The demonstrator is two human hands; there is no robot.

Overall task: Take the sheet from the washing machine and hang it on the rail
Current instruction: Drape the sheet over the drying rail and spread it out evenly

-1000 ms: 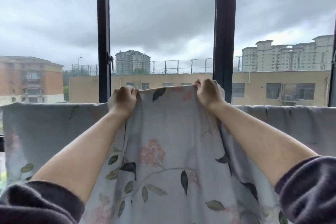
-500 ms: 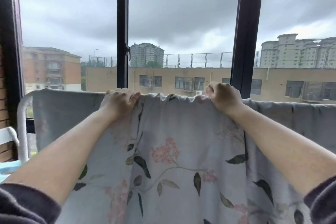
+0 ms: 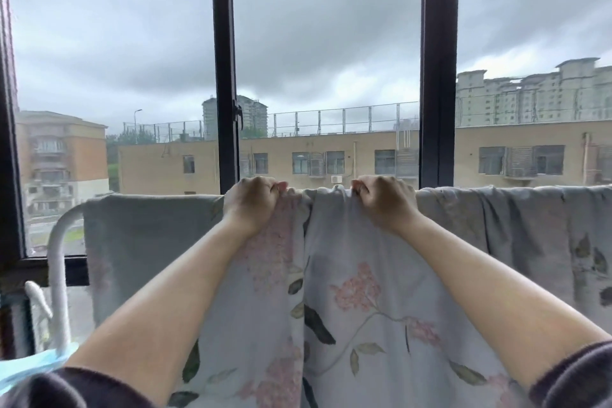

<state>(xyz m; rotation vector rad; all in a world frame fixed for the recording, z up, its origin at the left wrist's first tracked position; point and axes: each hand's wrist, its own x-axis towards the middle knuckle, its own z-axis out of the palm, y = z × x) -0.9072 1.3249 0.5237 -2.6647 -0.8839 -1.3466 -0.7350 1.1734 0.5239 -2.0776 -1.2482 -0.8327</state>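
While the sheet (image 3: 381,291) hung draped over the top of the rail (image 3: 58,262), pale grey w/ pink flowers & dark leaves, both hands gripped its upper edge. Left hand (image 3: 251,204) was fisted, knuckles up, fingers curled tight round a bunch of the cloth at the top. Right hand (image 3: 384,200) matched it, closed hard on the fold just beside, thumb side turned toward the left hand. The 2 hands sat near each other, a small ruck of cloth between them. Both forearms were stretched fwd & up, nearly straight, bare to the dark sleeves (image 3: 576,381) pushed back at the bottom corners.

Sheet ran the full width, left part plain grey, right part rumpled w/ more leaf print. Only the rail's white curved end showed at left; the rest was hidden under cloth. A light blue item (image 3: 29,368) lay at lower left, too blurred to tell what.

Behind: window (image 3: 225,76) w/ 2 dark upright bars in the middle, 1 handle on the left one. Outside, a tan low building, taller blocks beyond, grey cloud.
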